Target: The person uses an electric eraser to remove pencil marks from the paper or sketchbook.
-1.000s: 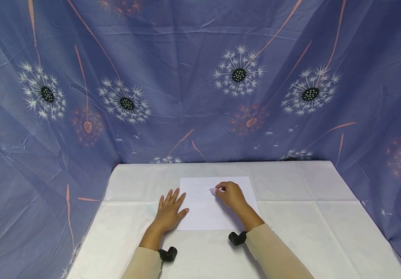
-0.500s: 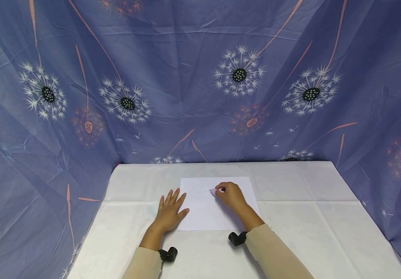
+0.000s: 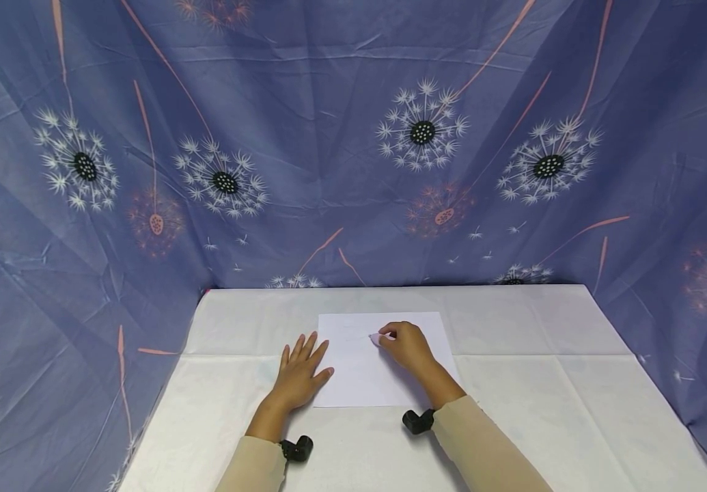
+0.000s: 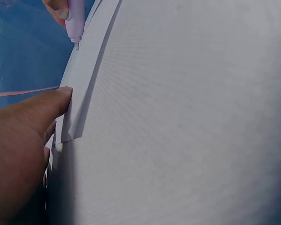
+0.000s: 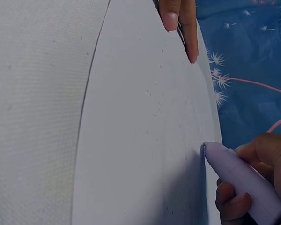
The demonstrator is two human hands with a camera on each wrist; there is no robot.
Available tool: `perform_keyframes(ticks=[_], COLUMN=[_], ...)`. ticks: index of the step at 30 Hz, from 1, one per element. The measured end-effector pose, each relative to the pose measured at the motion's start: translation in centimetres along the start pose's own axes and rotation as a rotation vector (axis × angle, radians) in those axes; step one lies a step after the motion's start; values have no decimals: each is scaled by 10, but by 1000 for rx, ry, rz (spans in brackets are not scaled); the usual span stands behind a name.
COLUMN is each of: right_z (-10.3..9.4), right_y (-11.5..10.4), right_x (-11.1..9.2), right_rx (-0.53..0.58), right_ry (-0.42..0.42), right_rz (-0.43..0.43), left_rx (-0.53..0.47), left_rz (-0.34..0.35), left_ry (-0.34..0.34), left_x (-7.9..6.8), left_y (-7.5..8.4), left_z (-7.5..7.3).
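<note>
A white sheet of paper point(image 3: 359, 383) lies flat on the cloth-covered table. My left hand point(image 3: 298, 379) rests with spread fingers at the sheet's left edge, the thumb and index fingertip on it. In my right hand point(image 3: 411, 345) I grip a thick lavender pen-shaped tool point(image 3: 376, 338), its narrow tip pointing left at the upper middle of the sheet. The right wrist view shows the tool point(image 5: 246, 180) tilted, with its tip point(image 5: 205, 144) at the paper. A short narrow nozzle point(image 4: 76, 46) shows in the left wrist view. Faint marks are on the sheet; their exact shape is unclear.
White cloth point(image 3: 531, 383) with fold creases covers the table. Behind and at the sides hangs a blue curtain point(image 3: 328, 137) with dandelion prints. Black wrist cameras point(image 3: 296, 448) sit on both wrists, below beige sleeves point(image 3: 488, 444).
The tool's tip has shifted very slightly toward me on the paper, the right hand with it. My left hand and the sheet have stayed put.
</note>
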State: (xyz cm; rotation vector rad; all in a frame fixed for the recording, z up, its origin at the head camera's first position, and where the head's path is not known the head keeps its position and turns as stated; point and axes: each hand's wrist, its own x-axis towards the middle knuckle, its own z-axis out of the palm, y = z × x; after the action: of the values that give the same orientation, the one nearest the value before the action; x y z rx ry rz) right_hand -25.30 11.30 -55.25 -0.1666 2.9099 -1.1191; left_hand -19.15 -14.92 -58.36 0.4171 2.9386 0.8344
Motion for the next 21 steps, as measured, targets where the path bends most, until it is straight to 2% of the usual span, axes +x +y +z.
perform_keyframes(ticks=[21], right_z=[-1], right_y=[0], right_x=[0], right_rx=[6], right_ry=[7], right_rz=[7], left_rx=[-11], left_rz=[-2], left_ry=[-6], left_x=[0], left_y=[-1], left_z=[-1])
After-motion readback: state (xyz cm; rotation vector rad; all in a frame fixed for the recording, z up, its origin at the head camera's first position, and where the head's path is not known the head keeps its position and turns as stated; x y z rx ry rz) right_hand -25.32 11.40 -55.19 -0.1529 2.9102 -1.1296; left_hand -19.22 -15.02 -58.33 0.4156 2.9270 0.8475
